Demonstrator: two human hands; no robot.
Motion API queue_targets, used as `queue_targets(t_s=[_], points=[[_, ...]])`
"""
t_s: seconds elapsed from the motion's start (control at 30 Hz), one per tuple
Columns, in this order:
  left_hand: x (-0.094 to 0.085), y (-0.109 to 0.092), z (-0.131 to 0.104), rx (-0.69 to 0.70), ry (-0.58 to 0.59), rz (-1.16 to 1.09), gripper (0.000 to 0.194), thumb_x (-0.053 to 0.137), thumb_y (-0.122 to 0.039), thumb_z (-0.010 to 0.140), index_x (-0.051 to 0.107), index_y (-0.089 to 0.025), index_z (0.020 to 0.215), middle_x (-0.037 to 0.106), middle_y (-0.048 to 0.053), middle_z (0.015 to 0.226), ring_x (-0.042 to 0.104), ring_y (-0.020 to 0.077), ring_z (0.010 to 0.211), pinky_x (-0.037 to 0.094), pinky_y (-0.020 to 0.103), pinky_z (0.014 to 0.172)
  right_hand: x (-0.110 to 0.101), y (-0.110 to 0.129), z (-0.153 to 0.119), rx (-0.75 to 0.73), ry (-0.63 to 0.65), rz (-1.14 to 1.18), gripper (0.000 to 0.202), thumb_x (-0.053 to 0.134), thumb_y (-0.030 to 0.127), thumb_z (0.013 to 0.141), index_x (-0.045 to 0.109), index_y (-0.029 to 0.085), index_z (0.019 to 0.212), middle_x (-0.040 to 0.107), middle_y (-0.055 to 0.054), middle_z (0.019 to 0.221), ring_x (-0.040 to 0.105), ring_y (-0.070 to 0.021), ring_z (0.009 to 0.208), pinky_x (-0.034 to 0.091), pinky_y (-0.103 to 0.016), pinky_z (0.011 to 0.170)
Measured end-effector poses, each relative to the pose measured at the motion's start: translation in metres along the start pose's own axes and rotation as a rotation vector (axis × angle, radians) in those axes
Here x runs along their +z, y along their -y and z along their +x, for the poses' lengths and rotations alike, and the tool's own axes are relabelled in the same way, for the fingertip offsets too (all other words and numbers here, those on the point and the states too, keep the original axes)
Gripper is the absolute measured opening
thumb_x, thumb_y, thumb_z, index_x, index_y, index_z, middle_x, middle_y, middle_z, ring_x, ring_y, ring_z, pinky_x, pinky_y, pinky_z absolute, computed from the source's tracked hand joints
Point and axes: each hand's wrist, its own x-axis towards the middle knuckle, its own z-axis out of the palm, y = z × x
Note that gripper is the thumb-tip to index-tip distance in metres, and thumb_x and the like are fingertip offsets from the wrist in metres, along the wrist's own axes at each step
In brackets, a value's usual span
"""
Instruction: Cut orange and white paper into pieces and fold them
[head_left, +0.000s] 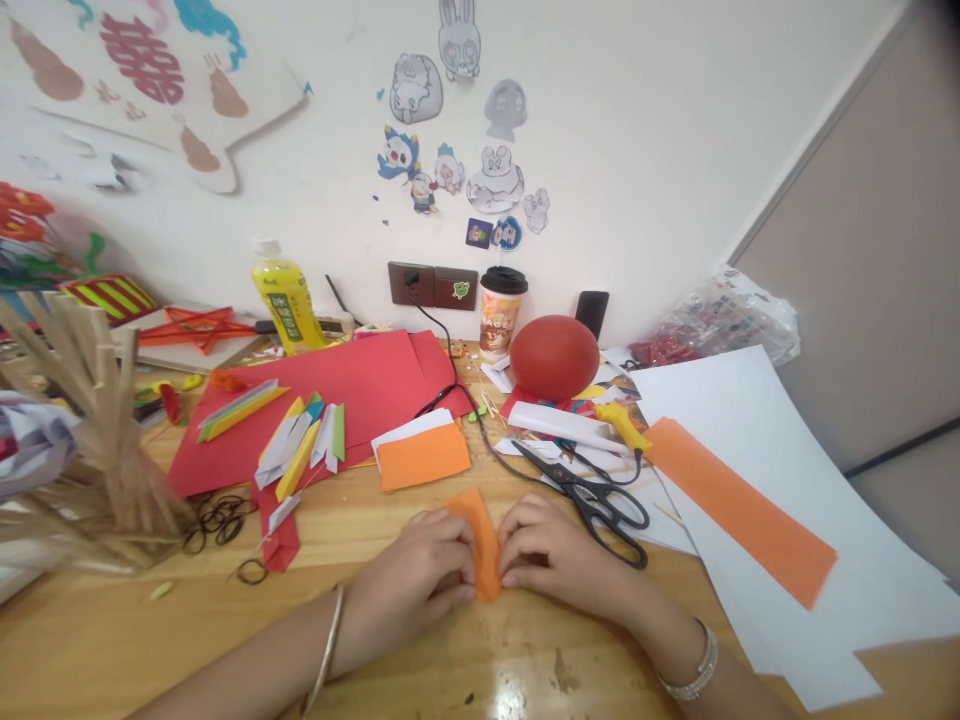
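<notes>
Between my two hands an orange piece of paper [480, 540] stands folded on the wooden table. My left hand [431, 560] has its curled fingers pressed on the paper's left side. On the right edge, the bent fingers and thumb of my right hand [551, 550] pinch the same paper. Just behind lies a small orange paper rectangle [424, 457] on top of a white one. Black-handled scissors [592, 500] rest with open blades right of my right hand. Farther right, a long orange paper strip [742, 510] lies on white sheets [810, 440].
Red paper sheets [337, 385] at the left bear folded paper pieces [300, 450]. A bundle of wooden sticks [97, 420] stands far left. At the back are a yellow drink bottle [286, 300], a paper cup [501, 312], a red balloon [555, 357] and a yellow glue gun [624, 428] with its cord.
</notes>
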Motion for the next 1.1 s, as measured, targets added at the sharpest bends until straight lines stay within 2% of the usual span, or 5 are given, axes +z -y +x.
queue_targets(t_s=[0.13, 0.43, 0.97, 1.1], points=[[0.005, -0.001, 0.0, -0.04, -0.021, 0.049, 0.011, 0.055, -0.012, 0.079, 0.06, -0.02, 0.075, 0.059, 0.001, 0.085, 0.051, 0.0162, 0.082, 0.039, 0.029, 0.075, 0.004, -0.002, 0.003, 0.023, -0.033, 0.024, 0.009, 0.068, 0.027, 0.075, 0.064, 0.019, 0.074, 0.063, 0.001, 0.08, 0.054, -0.0148, 0.082, 0.04, -0.028, 0.078], [0.012, -0.012, 0.005, -0.129, -0.108, 0.11, 0.013, 0.051, -0.013, 0.079, 0.06, -0.018, 0.071, 0.057, 0.003, 0.079, 0.05, 0.0178, 0.078, 0.039, 0.03, 0.07, 0.007, 0.005, 0.007, 0.084, -0.018, -0.067, 0.005, 0.067, 0.024, 0.077, 0.065, 0.021, 0.073, 0.062, 0.001, 0.08, 0.051, -0.0155, 0.083, 0.038, -0.029, 0.077], [0.023, -0.012, 0.006, -0.188, -0.195, 0.137, 0.011, 0.057, -0.019, 0.076, 0.058, -0.019, 0.065, 0.056, 0.003, 0.08, 0.052, 0.0187, 0.077, 0.04, 0.031, 0.068, 0.01, 0.011, 0.008, 0.154, -0.031, -0.105, 0.008, 0.069, 0.018, 0.074, 0.062, 0.021, 0.073, 0.058, 0.002, 0.081, 0.049, -0.0161, 0.085, 0.036, -0.03, 0.077], [0.024, -0.011, 0.005, -0.182, -0.219, 0.147, 0.011, 0.057, -0.02, 0.075, 0.057, -0.019, 0.065, 0.055, 0.003, 0.079, 0.051, 0.0185, 0.076, 0.04, 0.031, 0.067, 0.009, 0.013, 0.006, 0.142, -0.019, -0.1, 0.008, 0.067, 0.023, 0.076, 0.06, 0.021, 0.074, 0.057, 0.002, 0.082, 0.048, -0.0168, 0.085, 0.036, -0.031, 0.078]])
